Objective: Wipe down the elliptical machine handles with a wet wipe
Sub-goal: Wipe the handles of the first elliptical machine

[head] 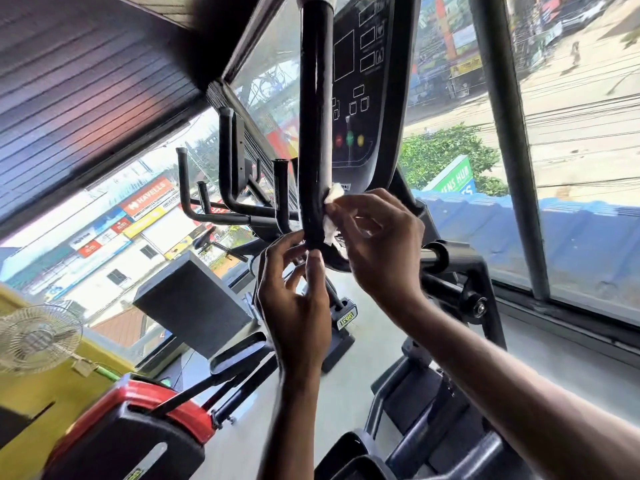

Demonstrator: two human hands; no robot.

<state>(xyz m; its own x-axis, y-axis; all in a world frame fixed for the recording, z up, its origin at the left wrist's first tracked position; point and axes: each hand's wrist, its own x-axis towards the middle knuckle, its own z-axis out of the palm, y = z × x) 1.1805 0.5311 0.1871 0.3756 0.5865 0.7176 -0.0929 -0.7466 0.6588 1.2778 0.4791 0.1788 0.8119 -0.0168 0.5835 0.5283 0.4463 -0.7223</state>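
Our right hand [377,244] pinches the wet wipe [333,199] against the elliptical handle [315,116]; just below those fingers, our left hand [294,296] grips the handle.

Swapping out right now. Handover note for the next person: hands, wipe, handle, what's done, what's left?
Left hand: fingers and thumb hold the lower end of the black handle, steadying it.
Right hand: pinches the white wipe and presses it to the handle's right side, near the bottom.
Done: the wipe is on this handle. How much of it is already wiped cannot be told.
Left: probably finish this handle along its length, then do the machine's other handle, which is not clearly in view.
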